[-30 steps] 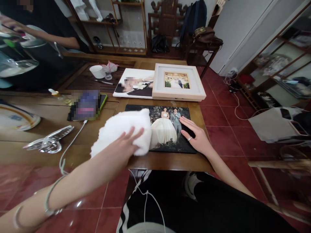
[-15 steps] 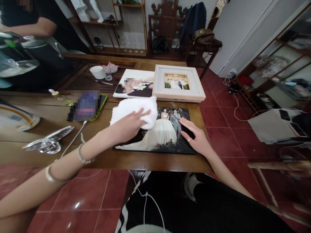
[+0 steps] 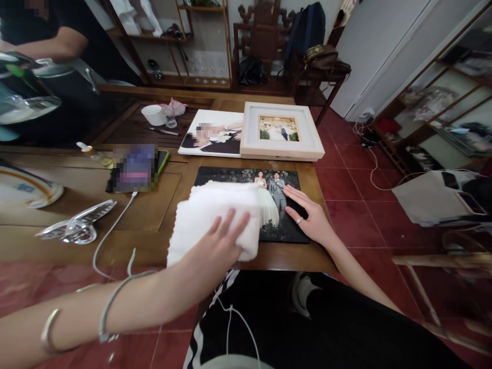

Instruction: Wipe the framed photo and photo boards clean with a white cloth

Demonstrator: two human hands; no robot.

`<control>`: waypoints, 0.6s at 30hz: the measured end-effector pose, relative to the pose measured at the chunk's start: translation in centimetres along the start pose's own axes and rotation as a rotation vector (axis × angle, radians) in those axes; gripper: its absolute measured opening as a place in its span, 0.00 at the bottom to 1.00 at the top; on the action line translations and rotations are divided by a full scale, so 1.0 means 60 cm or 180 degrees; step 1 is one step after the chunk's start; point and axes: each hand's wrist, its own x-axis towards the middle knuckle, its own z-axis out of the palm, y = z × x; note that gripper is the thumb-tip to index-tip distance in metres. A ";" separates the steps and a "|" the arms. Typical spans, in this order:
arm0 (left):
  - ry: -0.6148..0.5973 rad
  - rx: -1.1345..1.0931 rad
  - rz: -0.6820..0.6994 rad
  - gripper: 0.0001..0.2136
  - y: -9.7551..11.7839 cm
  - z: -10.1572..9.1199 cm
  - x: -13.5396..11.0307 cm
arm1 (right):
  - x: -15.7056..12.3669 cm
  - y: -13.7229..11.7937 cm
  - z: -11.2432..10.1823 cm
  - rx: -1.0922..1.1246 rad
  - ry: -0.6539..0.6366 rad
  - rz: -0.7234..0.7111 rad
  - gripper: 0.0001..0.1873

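Note:
A white cloth [image 3: 215,218] lies folded over the left part of a dark photo panel [image 3: 286,233] showing a couple in wedding clothes. My left hand [image 3: 221,243] holds the cloth from above, fingers pressed into it, close to the table's front edge. The cloth hides the panel's lower left and much of the pale gown. On the panel's right side rests my right hand [image 3: 309,215], its fingers stretched out, with a ring on one of them.
Behind the panel lie a white-edged photo print [image 3: 215,136] and a pale framed photo [image 3: 282,148]. To the left are a phone [image 3: 136,169] on a white cable, a clear hair clip [image 3: 79,225], a dropper bottle [image 3: 98,156] and a cup [image 3: 154,115]. A person [image 3: 73,43] stands far left.
My left hand has pulled the cloth toward me, from the panel's far left to its near left edge. The panel's upper left now shows. My right hand has stayed in place.

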 end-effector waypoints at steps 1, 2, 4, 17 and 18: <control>0.0042 -0.0008 0.0112 0.09 0.012 0.004 -0.009 | 0.000 0.000 0.000 0.0002 -0.0002 0.0004 0.23; 0.0081 -0.0029 0.0227 0.08 0.020 0.007 -0.017 | 0.000 0.000 0.000 0.0002 -0.0008 0.0009 0.23; 0.0125 -0.0097 0.0391 0.08 0.026 0.008 -0.022 | 0.000 0.000 -0.001 0.0002 -0.0013 0.0016 0.23; 0.0080 0.0051 -0.0140 0.18 -0.112 -0.019 0.126 | -0.001 -0.001 -0.002 0.0032 -0.0008 0.0069 0.23; 0.0025 0.0081 -0.0157 0.18 -0.108 -0.022 0.128 | 0.000 -0.001 -0.001 0.0037 -0.0011 0.0062 0.23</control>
